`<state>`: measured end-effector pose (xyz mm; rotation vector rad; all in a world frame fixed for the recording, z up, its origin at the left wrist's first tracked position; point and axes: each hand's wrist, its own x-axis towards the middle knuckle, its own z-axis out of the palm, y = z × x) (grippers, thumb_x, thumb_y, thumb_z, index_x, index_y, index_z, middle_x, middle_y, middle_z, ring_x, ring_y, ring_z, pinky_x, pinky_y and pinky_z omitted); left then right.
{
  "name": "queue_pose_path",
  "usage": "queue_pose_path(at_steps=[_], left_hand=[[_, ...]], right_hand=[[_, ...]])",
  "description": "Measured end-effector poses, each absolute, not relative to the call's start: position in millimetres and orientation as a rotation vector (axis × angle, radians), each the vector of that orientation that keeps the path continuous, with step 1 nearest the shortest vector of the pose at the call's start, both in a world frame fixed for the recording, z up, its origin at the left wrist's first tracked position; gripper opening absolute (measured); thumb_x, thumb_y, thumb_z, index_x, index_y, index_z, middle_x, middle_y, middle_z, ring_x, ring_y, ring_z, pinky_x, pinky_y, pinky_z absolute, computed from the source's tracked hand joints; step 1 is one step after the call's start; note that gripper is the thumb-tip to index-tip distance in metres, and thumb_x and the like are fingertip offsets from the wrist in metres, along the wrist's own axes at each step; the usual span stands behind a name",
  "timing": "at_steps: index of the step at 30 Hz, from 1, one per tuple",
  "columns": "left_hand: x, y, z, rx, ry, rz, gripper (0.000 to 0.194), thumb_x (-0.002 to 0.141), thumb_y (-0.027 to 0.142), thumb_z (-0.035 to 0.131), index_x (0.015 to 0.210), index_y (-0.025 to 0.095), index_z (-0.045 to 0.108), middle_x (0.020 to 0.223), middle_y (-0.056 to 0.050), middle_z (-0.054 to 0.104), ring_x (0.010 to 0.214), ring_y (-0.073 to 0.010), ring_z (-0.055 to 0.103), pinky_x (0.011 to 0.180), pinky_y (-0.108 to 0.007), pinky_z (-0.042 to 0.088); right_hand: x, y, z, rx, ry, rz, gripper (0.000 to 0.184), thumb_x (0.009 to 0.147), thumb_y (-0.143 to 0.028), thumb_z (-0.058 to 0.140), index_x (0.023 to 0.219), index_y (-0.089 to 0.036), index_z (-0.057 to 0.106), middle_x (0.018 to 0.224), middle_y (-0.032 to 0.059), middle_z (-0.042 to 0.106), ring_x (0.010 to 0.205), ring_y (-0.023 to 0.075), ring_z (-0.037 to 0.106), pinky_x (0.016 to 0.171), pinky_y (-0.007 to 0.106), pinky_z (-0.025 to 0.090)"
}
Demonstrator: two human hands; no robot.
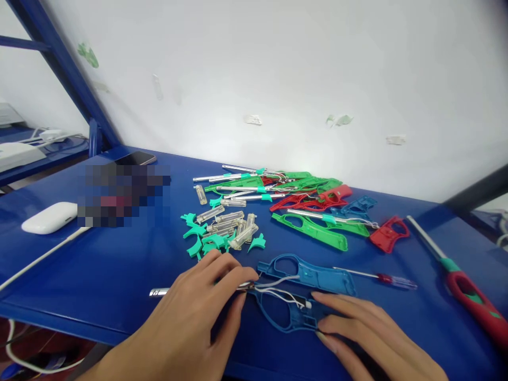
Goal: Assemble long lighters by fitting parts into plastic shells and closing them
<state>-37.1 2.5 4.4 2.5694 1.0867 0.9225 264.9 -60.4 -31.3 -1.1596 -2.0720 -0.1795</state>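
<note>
My left hand (202, 304) pinches a silver lighter tube (159, 292), whose end sticks out to the left. White wires (278, 290) trail right from the tube to a small black part with a pale tip (305, 302), lying over a blue lighter handle half (273, 317). At the right end of this handle half, my right hand (369, 330) has fingers and thumb closed on its edge. Part of that half is hidden by the hands. Just behind lies a second blue handle half (327, 276), inner side up. A screwdriver (397, 281) with a clear and red handle is right of it.
Clear fuel tanks (226, 218) and teal triggers (194, 246) are heaped behind my left hand. Farther back are more metal tubes (242, 189), green handle halves (313, 230) and red pieces (389, 234). An assembled red lighter (470, 293) lies right; a white case (50, 217) and phone (137, 157) left.
</note>
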Motion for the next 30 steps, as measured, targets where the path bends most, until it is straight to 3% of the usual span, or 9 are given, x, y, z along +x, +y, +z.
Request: queue_pose_path(at_steps=[5,17,30], left_hand=[[-38.9,5.0,4.2,2.527,1.064,0.938,0.027,0.111,0.015,0.053,0.125,0.029,0.072,0.109,0.000,0.077,0.099,-0.0174,0.075,0.096,-0.032,0.065],[-41.2,16.3,-4.7,2.550,0.927,0.984,0.033,0.113,0.012,0.056,0.124,0.029,0.082,0.107,-0.001,0.076,0.092,-0.0136,0.074,0.084,-0.022,0.063],[-43.2,24.0,-3.4,2.725,0.796,0.994,0.044,0.115,0.006,0.048,0.130,0.032,0.080,0.114,-0.001,0.077,0.097,-0.0104,0.073,0.089,-0.018,0.060]], right_hand=[[261.6,-58.2,-20.4,-1.161,-2.072,-0.166,0.020,0.115,-0.035,0.061,0.107,-0.031,0.080,0.116,-0.0018,0.088,0.099,0.0158,0.087,0.090,0.020,0.069],[254.4,-58.8,-2.4,-1.178,-2.080,-0.201,0.038,0.121,-0.037,0.052,0.099,-0.031,0.082,0.108,-0.0034,0.090,0.096,0.0146,0.088,0.087,0.018,0.069],[255.9,-58.9,-2.3,-1.183,-2.082,-0.121,0.037,0.123,-0.036,0.048,0.101,-0.030,0.077,0.113,-0.0069,0.090,0.107,0.0081,0.086,0.098,0.011,0.061]])
